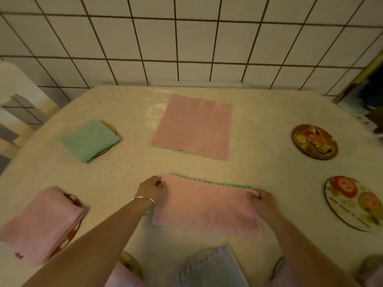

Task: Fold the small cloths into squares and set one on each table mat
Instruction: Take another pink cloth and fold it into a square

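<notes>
Both hands, left and right, pinch the far corners of the pink cloth between fingertips; uneven release could skew the fold, exposing more green edge beyond them

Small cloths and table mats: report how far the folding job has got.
Done: a folded green cloth and a folded pink cloth each sit on a round mat at left. In hand: the left hand and right hand pinch the far corners of a pink cloth with a green edge, folded once. Left: the flat pink cloth and two bare round picture mats at right.
</notes>
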